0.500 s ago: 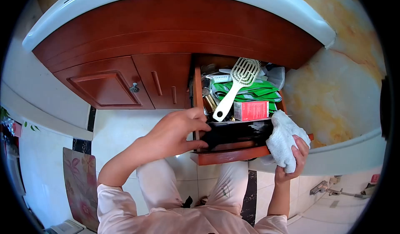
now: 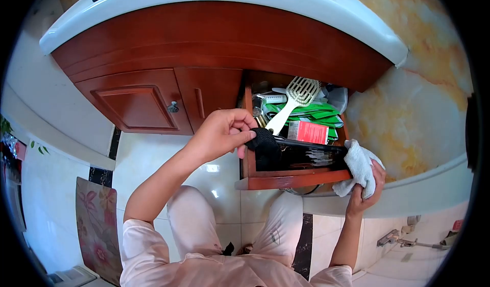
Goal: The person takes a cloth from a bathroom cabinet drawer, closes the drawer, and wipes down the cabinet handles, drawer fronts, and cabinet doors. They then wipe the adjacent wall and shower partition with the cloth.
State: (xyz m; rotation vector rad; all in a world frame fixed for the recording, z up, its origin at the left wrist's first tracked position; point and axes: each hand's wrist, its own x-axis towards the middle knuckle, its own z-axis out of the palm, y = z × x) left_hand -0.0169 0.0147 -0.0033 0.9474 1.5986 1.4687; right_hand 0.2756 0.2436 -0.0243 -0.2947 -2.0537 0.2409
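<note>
Two hands of mine are at the open drawer (image 2: 296,180). My left hand (image 2: 222,134) has thumb and fingers together, pinched on a bunch of black mesh fabric (image 2: 266,146) at the drawer's front left corner. My right hand (image 2: 371,187) is clamped round a white cloth (image 2: 360,165), which drapes against the drawer's right front corner. Just behind the drawer front lies a glossy black surface (image 2: 319,157); I can't tell what it belongs to. Beyond it are a pale hairbrush (image 2: 282,118), a red-and-white box (image 2: 309,133) and green packets (image 2: 326,117).

To handle the mesh well, I judge that a firm pinch on a gathered fold beats gripping one loose edge, with gentle tension so it doesn't snag on the corner. The cloth calls for a bunched hold clear of the box, and light pressure so the drawer doesn't shift.
</note>
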